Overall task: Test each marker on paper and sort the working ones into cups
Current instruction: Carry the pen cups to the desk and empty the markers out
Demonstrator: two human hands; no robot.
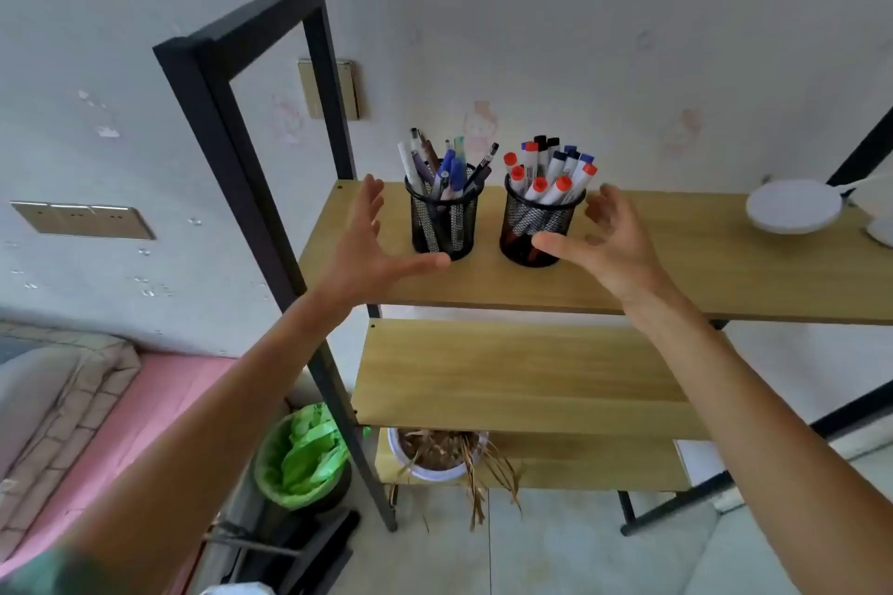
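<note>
left hand (372, 246) spread wide, holding nothing, beside pen cup (442, 220) | right hand (604, 242) splayed, holding nothing, beside marker cup (536, 227) | both cups on top shelf (676, 266)

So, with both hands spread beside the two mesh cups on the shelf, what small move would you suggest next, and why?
Probably close each hand round its cup. The left hand is open beside the pen cup, the right hand open beside the marker cup. Neither grips anything yet, and no test paper is visible on the shelf, so the cups likely need to come down first.
</note>
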